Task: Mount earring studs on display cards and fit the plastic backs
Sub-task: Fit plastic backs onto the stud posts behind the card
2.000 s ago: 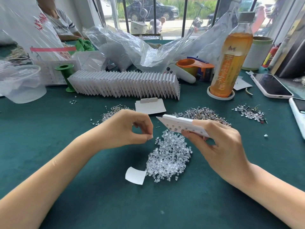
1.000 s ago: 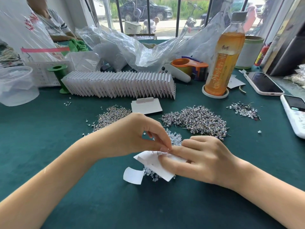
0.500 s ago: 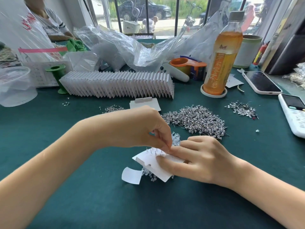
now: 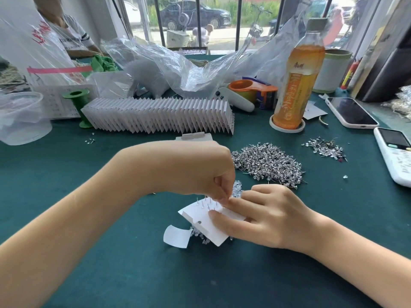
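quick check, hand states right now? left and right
Left hand: fingertips pinched together at a stud post on the display card; what it pinches is too small to tell.
Right hand: fingers straight, pressing the display card down.

Green tabletop cluttered along the far edge: orange drink bottle upright on a white coaster, orange tape dispenser just left of it, crumpled clear plastic bags behind. Green spool and clear plastic cup at left. Dark-screened phone and white handset at right. Parked car beyond barred window.
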The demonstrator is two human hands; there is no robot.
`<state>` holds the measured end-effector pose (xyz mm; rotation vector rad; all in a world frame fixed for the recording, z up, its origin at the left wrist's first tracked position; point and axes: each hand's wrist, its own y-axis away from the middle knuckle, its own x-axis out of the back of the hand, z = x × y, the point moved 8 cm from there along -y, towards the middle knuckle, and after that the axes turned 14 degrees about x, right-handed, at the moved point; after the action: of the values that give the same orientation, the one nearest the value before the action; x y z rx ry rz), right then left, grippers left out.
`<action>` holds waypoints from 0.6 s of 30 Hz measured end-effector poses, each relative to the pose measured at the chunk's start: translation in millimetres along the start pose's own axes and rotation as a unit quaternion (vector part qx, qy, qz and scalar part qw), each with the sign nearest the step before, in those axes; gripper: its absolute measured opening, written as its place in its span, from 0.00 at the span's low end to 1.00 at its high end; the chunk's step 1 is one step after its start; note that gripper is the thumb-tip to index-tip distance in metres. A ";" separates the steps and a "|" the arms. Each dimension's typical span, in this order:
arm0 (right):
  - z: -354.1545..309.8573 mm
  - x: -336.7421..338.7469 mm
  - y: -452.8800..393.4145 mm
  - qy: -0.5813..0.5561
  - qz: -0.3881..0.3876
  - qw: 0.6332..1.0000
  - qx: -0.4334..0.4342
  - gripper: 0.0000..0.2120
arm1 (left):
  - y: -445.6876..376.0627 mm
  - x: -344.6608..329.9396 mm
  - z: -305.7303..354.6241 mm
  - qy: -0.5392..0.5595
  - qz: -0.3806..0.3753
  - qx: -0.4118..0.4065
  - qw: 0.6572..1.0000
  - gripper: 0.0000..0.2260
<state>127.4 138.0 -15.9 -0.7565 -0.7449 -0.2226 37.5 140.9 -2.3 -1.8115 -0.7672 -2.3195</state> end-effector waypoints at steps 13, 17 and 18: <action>2.7 1.1 2.1 0.007 0.017 1.000 -0.011 0.07 | 4.0 3.1 -3.3 0.044 0.008 0.006 0.999 0.02; 3.9 -0.2 2.0 0.008 0.014 1.000 -0.019 0.07 | 5.5 4.4 -4.9 0.061 0.010 0.001 0.998 0.03; 3.8 -0.3 1.9 0.008 0.013 1.000 -0.019 0.06 | 5.7 4.3 -5.1 0.065 0.009 0.002 0.998 0.03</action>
<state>126.0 141.9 -15.3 -0.7993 -0.7168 -0.2208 33.9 134.6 2.8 -1.6391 -0.7327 -2.3949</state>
